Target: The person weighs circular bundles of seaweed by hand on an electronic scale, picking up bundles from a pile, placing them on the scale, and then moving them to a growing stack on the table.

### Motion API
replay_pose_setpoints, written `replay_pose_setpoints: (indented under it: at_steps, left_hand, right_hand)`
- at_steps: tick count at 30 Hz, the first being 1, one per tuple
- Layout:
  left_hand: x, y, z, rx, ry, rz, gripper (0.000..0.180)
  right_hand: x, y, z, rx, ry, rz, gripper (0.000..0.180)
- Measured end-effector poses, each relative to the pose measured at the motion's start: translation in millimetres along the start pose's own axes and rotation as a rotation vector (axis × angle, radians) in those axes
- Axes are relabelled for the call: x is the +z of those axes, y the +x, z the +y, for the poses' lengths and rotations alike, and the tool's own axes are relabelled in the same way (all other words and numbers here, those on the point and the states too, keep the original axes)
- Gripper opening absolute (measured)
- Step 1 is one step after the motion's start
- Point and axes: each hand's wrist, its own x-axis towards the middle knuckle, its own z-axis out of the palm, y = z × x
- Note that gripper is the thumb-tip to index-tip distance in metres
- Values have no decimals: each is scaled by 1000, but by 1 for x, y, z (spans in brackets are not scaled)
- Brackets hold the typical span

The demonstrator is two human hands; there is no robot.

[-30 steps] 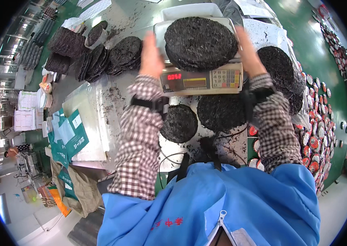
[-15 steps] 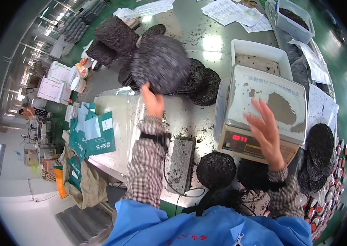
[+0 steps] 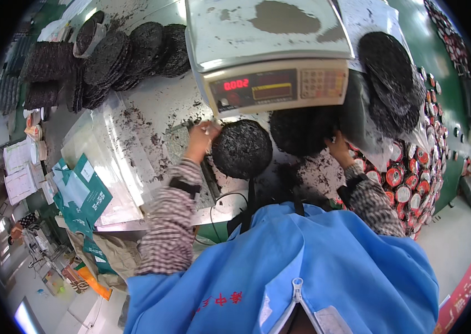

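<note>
Near the front edge of the table lies a dark, round cake of what looks like dried seaweed (image 3: 242,148). My left hand (image 3: 201,140) is at its left edge, fingers curled in, with something too small to make out between the fingertips. To the right, a second dark seaweed cake (image 3: 302,131) lies in the shadow below the scale (image 3: 280,83). My right hand (image 3: 340,149) is closed on its right edge, thumb on top, the other fingers partly hidden. The scale's metal pan (image 3: 230,39) carries only a greyish smear and specks.
Stacks of seaweed cakes (image 3: 107,58) stand at the far left. More cakes (image 3: 388,83) lie on clear plastic at the right. Green bags (image 3: 82,192) and plastic sheets (image 3: 99,150) cover the left side. Several red-and-white round packs (image 3: 408,183) crowd the right; a cable (image 3: 213,214) hangs in front.
My left hand has left the cake it held over the far-left stacks and come back toward me. My right hand has dropped from above the scale to its lower right. The view has tilted down.
</note>
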Motion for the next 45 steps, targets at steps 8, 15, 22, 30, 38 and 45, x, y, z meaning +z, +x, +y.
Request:
replay_pose_setpoints:
  at_steps: [8,15,22,30,38,45]
  left_hand:
    - [34,-112,45,-292,-380,-42,47]
    - [68,-268,207,795,362,61,43]
    - [134,-285,263,1005,378,279,69]
    - [138,-288,284,1007,331,344,75]
    - [125,-262,292,1030,245,271,91]
    - [124,-243,291,1084,241,226,98]
  right_hand:
    - [-41,-47,-85,-174,-213,-79,69]
    - [-122,-150,-227,55,1494,-1194,90]
    - [-143,-162,-243,-262,1853,-1083,107]
    - [-131,-162,-249,-595,1797,-947,114]
    - [-159,-153,-257,-526,1491,-975,109]
    - [-150,-136,-249,-390,1799,-1129,85]
